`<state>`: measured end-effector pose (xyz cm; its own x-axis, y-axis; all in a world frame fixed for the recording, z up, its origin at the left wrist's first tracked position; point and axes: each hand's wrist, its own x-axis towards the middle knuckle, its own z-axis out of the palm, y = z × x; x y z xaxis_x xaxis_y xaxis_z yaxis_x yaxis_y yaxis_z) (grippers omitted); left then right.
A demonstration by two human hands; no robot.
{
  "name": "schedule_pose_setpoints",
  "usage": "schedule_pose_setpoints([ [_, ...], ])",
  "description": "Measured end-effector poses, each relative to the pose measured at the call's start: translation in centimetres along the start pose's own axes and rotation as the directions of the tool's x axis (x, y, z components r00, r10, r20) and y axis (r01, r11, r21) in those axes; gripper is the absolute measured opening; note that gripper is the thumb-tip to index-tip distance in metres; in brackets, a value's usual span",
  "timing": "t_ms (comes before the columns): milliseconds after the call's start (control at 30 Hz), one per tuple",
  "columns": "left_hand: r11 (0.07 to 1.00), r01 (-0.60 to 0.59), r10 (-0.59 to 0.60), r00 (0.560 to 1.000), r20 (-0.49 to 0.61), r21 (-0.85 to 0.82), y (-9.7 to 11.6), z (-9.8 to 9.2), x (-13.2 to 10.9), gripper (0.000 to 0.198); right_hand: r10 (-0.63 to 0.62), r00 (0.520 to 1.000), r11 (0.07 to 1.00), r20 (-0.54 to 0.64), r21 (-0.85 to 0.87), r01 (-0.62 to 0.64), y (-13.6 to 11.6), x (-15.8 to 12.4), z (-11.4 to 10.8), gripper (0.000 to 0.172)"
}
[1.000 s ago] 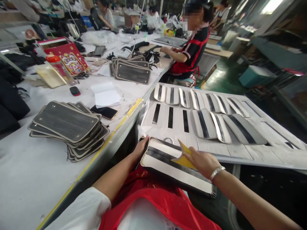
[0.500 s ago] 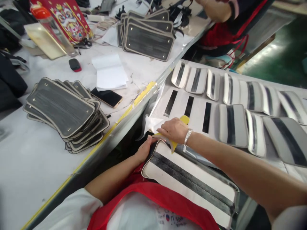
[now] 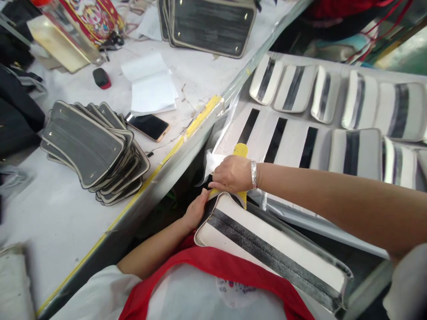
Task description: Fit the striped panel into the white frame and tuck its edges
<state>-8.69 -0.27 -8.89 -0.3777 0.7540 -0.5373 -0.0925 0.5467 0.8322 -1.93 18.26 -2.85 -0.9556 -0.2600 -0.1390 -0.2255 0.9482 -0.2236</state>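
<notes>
Yellow piece (image 3: 240,150) is grasped by the right hand (image 3: 232,172). Striped panel (image 3: 271,257) is held at its left end by the left hand (image 3: 196,212).

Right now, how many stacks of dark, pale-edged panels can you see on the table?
2. The near stack is left of the phone; the far stack is cut off by the picture's top edge. More may lie out of frame.

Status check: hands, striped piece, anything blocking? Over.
Right hand gripping yellow tool at upper left corner of striped piece. Left hand holding its left end. Right hand and tool partly hide that corner.
</notes>
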Motion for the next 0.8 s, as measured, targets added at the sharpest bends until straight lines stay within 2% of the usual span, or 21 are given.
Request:
schedule_pose_setpoints([
  [133, 0.995, -0.066, 0.064, 0.998, 0.030, 0.079, 1.2, -0.1, -0.7, 0.048, -0.089, 0.996, 0.996, -0.003, -0.026, 0.089, 0.0, 0.3, 0.0, 0.051],
  [367, 0.997, -0.063, 0.069, 0.981, 0.183, -0.036, 1.6, -0.3, -1.3, 0.045, -0.118, 0.993, 0.993, 0.000, -0.025, 0.118, -0.1, 0.3, 0.1, 0.052],
  [600, 0.992, -0.129, 0.129, 0.967, 0.219, -0.017, 1.8, -0.2, -0.6, 0.047, 0.008, 0.999, 0.999, 0.041, 0.044, -0.009, -0.7, -0.9, -0.5, 0.051],
  [800, 0.977, -0.206, 0.190, 0.962, 0.198, 0.059, 1.8, -0.5, -0.1, 0.044, 0.165, 0.983, 0.980, 0.077, 0.103, -0.173, -1.3, -1.6, 0.6, 0.051],
])
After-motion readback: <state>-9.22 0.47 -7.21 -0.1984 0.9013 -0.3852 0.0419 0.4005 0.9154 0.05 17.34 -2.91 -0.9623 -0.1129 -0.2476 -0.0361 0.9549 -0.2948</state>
